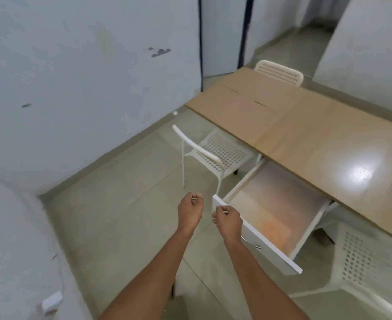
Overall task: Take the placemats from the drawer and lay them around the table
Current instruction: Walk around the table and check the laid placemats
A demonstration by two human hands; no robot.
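Observation:
A white drawer (269, 244) stands pulled out from under the long wooden table (317, 135). Inside it lies a frosted, translucent placemat (276, 204) with an orange tint toward its near side; I cannot tell how many are stacked. My right hand (228, 221) is curled into a fist just in front of the drawer's front panel, at its left corner, with nothing visible in it. My left hand (190, 209) is also fisted, a little to the left over the floor, apart from the drawer. A metal handle (251, 243) shows below my right wrist.
A white perforated chair (213, 155) stands left of the drawer, tucked at the table's side. A second chair (279, 71) is at the table's far end, a third (370, 262) at lower right. A pale wall (74, 88) runs along the left; a white rounded bulk (17, 250) fills the lower left.

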